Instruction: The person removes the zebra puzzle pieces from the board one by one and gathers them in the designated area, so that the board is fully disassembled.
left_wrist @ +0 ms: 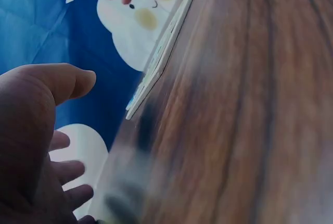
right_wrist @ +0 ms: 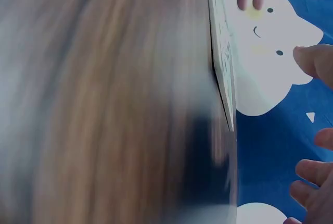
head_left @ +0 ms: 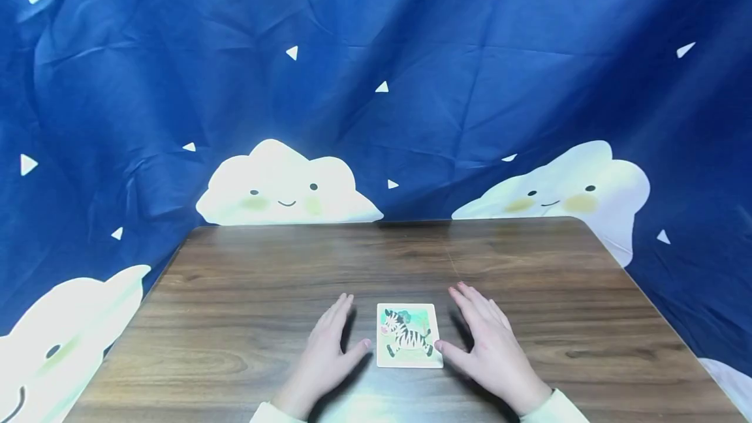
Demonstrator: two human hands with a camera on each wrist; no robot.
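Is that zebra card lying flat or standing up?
Lying flat, picture up: the head view looks down on the zebra card; both wrist views show it edge-on along the table.

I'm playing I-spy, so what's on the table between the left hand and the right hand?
A square zebra picture lies flat on the table between the left hand and the right hand; the head view shows it.

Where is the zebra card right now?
In the head view, the zebra card lies on the near part of the wooden table, just right of the picture's middle, between the left hand and the right hand.
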